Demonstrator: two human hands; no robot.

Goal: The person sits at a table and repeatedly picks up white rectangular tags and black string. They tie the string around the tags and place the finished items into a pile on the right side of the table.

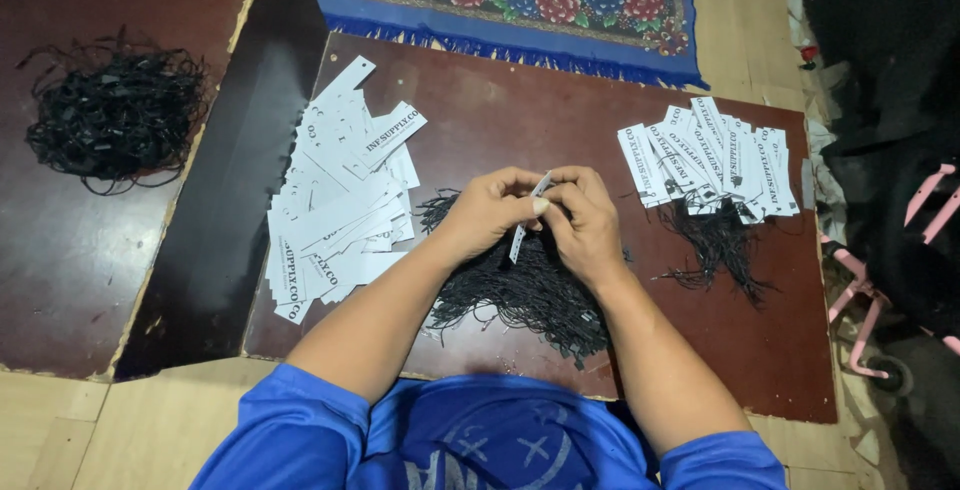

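With our left hand (pixel 490 212) and right hand (pixel 585 222) both pinched shut on one white tag (pixel 528 216) above the black strings (pixel 530 295) near the board's (pixel 500 110) front edge, we judge a loosened pinch could drop it among them.

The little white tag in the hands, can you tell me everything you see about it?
The white tag is a narrow, flat strip that looks like card or paper. It stands nearly upright, slightly tilted, above the pile of black strings. The left hand and the right hand both pinch its top end, hiding that part. Its lower end hangs free. Any print is too small to tell.
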